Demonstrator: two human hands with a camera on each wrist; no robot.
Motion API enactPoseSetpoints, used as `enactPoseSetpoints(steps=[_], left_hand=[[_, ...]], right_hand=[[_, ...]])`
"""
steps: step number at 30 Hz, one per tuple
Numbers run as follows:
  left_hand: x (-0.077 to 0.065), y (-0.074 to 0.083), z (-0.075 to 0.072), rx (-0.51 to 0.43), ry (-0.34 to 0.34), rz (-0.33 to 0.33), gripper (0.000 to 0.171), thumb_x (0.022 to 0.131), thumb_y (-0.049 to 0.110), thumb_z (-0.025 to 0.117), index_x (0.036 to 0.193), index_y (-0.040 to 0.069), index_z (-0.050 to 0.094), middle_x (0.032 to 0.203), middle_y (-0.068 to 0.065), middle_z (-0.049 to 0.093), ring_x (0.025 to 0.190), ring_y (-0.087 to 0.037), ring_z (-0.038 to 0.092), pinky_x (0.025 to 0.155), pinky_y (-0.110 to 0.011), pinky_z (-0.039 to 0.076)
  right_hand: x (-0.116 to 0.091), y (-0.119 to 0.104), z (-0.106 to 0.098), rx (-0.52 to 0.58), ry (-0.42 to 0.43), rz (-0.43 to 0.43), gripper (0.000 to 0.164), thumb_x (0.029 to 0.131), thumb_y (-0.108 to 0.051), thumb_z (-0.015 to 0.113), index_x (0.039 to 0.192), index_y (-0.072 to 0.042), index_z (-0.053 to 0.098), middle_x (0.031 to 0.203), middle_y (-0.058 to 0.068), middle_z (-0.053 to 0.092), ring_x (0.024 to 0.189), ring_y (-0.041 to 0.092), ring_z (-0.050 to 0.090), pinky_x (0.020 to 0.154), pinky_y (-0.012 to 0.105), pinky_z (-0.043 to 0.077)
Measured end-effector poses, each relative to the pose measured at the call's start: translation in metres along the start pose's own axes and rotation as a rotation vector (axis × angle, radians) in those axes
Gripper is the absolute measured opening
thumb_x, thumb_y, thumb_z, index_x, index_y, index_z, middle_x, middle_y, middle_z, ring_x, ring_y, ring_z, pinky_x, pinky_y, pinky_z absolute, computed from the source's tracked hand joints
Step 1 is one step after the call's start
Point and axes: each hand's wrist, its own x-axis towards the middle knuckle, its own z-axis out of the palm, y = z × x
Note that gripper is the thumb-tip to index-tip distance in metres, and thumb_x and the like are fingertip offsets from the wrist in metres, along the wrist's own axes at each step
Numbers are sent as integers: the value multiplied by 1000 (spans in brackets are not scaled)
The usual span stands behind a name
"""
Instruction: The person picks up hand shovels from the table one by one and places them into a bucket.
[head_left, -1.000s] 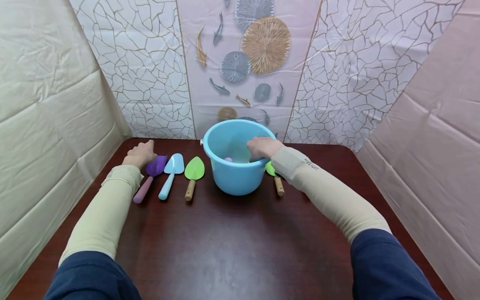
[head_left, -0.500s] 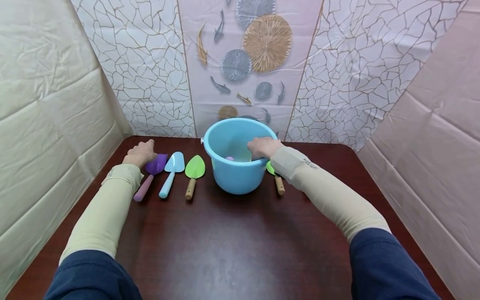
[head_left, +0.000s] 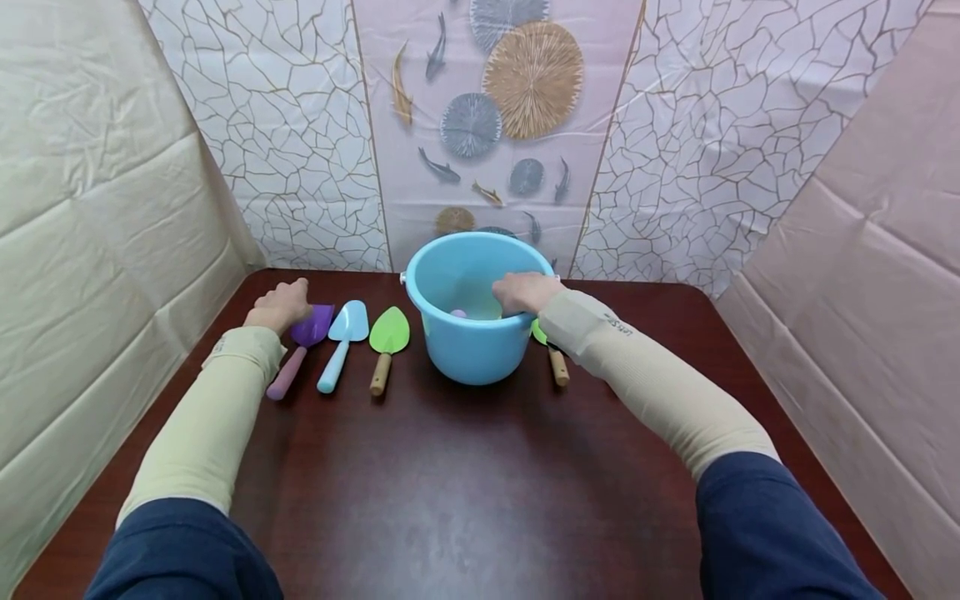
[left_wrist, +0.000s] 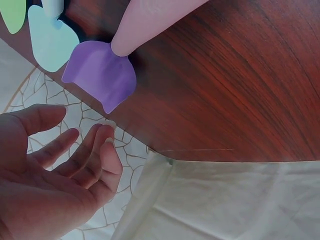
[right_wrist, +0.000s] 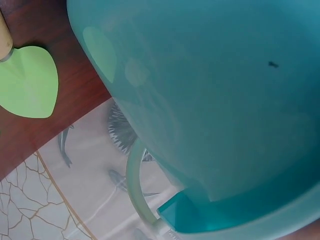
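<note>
My left hand hovers at the far left edge of the table, beside the purple trowel with a pink handle. In the left wrist view its fingers are loosely bent and hold nothing. At the table's far middle stands a light blue bucket. My right hand reaches over the bucket's right rim; its fingers go down inside and are hidden. A small pink thing lies in the bucket, and a yellowish bit shows under the hand. The right wrist view has the bucket wall but no hand.
A light blue trowel and a green trowel with a wooden handle lie left of the bucket. Another green trowel lies to its right, partly covered by my right arm. Patterned cloth hangs behind the dark wooden table.
The head view has tilted slightly, so the scene sits a little higher in it. Both hands and the bucket keep their places.
</note>
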Motion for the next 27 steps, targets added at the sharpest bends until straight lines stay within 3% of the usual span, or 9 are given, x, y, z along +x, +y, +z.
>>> enactPoseSetpoints(steps=[8, 17, 23, 27], left_hand=[[-2, -1, -1, -1, -9, -12, 59, 94, 20, 40, 146, -1, 24, 140, -39, 34, 123, -59, 40, 97, -66, 36], [-6, -5, -1, -1, -14, 0, 60, 95, 21, 41, 146, -4, 22, 140, -39, 33, 123, -59, 40, 97, -65, 36], [-7, -4, -1, 8, -5, -4, 58, 94, 20, 42, 145, -4, 25, 139, -39, 36, 123, -58, 41, 97, -65, 37], [-7, -4, -4, 8, 1, -3, 58, 94, 19, 42, 145, -3, 25, 139, -39, 36, 122, -58, 41, 96, -65, 37]], right_hand=[[0, 1, 0, 13, 6, -1, 5, 92, -13, 54, 88, -12, 56, 75, 3, 49, 68, 17, 46, 63, 28, 39], [-2, 1, 0, 32, -18, 18, 8, 91, -18, 58, 97, -13, 57, 93, 7, 56, 81, 21, 51, 70, 32, 42], [-4, 2, -2, 45, -15, 8, 7, 90, -19, 59, 88, -14, 54, 79, 3, 48, 71, 17, 45, 64, 30, 40], [-2, 3, -2, 51, -11, -11, 18, 89, -19, 59, 75, -15, 49, 65, 0, 39, 59, 14, 37, 57, 27, 37]])
